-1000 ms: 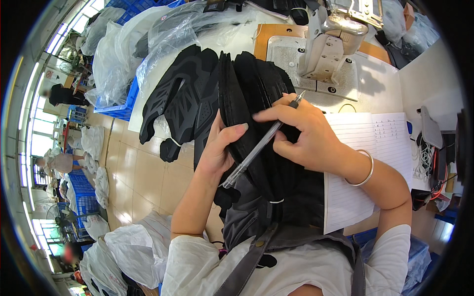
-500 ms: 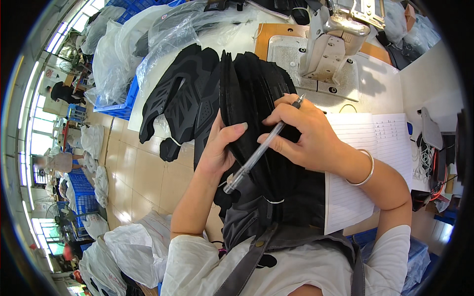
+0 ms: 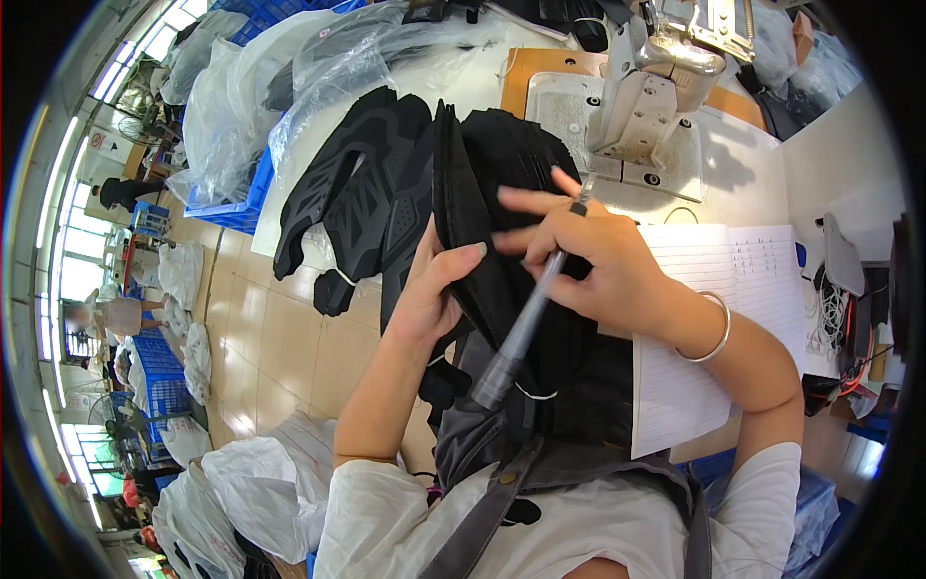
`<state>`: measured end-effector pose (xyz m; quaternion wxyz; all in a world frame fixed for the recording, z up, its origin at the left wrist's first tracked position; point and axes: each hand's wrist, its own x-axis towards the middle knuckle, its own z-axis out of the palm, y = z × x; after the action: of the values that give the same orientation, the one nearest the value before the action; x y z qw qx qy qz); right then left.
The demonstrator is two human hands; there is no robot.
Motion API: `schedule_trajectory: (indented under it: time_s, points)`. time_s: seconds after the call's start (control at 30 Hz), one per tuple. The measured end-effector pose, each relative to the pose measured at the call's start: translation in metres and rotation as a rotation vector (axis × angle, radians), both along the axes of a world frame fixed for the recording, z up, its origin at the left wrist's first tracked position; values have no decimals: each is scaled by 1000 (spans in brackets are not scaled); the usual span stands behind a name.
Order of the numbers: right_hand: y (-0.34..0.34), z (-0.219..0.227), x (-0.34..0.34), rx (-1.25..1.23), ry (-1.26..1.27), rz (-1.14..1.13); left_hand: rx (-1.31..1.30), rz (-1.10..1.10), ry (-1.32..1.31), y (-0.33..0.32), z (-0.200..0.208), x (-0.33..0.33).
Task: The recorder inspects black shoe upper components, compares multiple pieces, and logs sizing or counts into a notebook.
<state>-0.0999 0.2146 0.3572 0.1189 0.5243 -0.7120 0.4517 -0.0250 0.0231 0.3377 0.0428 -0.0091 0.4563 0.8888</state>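
Observation:
A stack of black fabric pieces [image 3: 451,174] stands on edge in front of me, its layers fanned apart. My left hand [image 3: 439,285] is closed around the left part of the stack, thumb across its near side. Between the thumb and fingers of my right hand [image 3: 598,251] is a clear pen [image 3: 529,314], slanting down toward me and smeared by motion. Other fingers of that hand reach to the right part of the layers. Left of the stack lie more black pieces with a moulded pattern [image 3: 362,207], tied in a bundle with a white string.
An open lined notebook [image 3: 685,376] with handwriting lies right of the stack. Beyond it stands a sewing machine [image 3: 637,106] on the white table. Clear plastic bags [image 3: 231,116] fill a blue crate [image 3: 236,207] at far left. White sacks [image 3: 265,473] sit on the floor.
The pen has swung, its lower end moving right and toward me. My right fingers have spread and shifted over the layers. My left hand keeps its grip.

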Motion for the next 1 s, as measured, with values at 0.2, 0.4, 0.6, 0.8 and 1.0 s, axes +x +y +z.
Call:
schedule_trajectory:
  time_s: [0.2, 0.4, 0.6, 0.8, 1.0]
  points:
    - [1, 2, 2, 7, -180, 26, -65, 43, 45, 8, 4, -5]
    - [0, 1, 1, -29, -284, 32, -74, 36, 31, 5, 1, -5]
    - [0, 1, -1, -37, -415, 120, 80, -8, 45, -3, -2, -2]
    - [2, 2, 2, -25, -417, 107, 34, 46, 35, 0, -3, 0]
    - [3, 1, 1, 8, -297, 107, 158, -12, 24, -5, -5, 1]
